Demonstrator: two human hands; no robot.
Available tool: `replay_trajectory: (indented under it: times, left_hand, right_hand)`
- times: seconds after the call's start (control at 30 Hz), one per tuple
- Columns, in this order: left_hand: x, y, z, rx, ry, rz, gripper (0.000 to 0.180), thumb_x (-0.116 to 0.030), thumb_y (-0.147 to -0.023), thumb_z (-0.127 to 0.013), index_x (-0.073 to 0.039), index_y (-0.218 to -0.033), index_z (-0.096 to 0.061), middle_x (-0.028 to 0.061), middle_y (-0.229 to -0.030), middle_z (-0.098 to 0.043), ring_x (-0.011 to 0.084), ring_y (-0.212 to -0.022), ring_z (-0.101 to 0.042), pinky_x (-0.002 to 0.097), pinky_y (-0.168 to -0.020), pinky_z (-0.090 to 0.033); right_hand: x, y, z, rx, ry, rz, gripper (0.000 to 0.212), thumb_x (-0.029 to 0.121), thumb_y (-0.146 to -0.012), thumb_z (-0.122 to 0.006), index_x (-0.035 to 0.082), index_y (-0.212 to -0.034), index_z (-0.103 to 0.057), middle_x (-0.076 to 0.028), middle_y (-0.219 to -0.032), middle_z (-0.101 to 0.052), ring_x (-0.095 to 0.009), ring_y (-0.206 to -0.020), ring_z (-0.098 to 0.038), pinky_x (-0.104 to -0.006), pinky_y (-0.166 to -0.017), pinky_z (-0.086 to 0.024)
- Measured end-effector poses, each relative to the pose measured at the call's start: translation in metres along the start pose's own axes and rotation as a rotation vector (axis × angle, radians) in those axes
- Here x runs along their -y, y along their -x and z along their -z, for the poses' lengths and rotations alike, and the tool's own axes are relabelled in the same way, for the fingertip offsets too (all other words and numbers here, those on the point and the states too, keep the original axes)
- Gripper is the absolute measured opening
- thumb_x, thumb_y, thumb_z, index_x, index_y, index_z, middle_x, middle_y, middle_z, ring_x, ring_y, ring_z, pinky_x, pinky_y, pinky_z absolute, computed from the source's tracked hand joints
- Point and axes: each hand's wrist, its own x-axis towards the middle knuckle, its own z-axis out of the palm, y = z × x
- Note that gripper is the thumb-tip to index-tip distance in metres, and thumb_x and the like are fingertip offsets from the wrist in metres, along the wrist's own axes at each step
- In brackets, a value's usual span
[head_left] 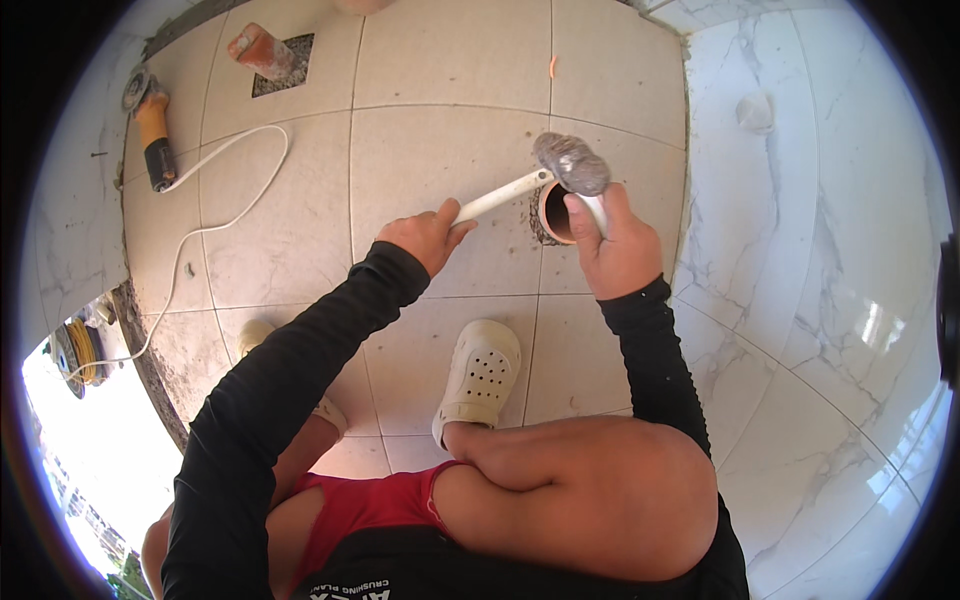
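My left hand (428, 238) is closed around a long white handle (503, 195), which has a small dark hole near its far end. A second white handle (597, 212) is gripped in my right hand (622, 248), thumb along its side. Where the two handles come together sits a rough, grey-crusted, mallet-like head (572, 163). I cannot tell which handle it is fixed to. Just below the head, a round pipe opening (557, 212) with an orange rim is set in the floor, partly behind my right thumb.
An orange pipe stub (262, 48) rises from a square cut-out. At far left lies an angle grinder (153, 125), its white cord (232, 226) running to a cable reel (78, 352). Marbled tiles (790, 250) border the right. My cream clog (482, 370) stands on the beige floor tiles (440, 150).
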Motion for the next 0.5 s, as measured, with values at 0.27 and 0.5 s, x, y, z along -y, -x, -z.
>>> replay_trajectory:
  times: [0.27, 0.5]
  left_hand:
    - [-0.004, -0.002, 0.000, 0.008, 0.050, -0.009, 0.034, -0.044, -0.101, -0.051, -0.010, -0.101, -0.047, 0.0157, -0.063, -0.062, 0.0390, -0.057, -0.063, 0.0484, -0.050, -0.050]
    - [-0.009, 0.004, 0.003, 0.041, 0.085, 0.065, 0.034, -0.044, -0.102, -0.049, -0.010, -0.103, -0.048, 0.0155, -0.062, -0.062, 0.0390, -0.057, -0.064, 0.0486, -0.050, -0.050]
  right_hand:
    - [-0.022, 0.006, -0.014, 0.050, -0.047, -0.083, 0.040, 0.046, -0.099, -0.054, 0.007, -0.102, -0.054, -0.018, -0.070, -0.065, -0.040, -0.064, -0.065, -0.0456, -0.055, -0.052]
    - [-0.032, 0.008, -0.006, -0.109, -0.151, -0.076, 0.037, 0.042, -0.098, -0.058, 0.005, -0.098, -0.057, -0.019, -0.071, -0.065, -0.042, -0.065, -0.064, -0.0446, -0.055, -0.050]
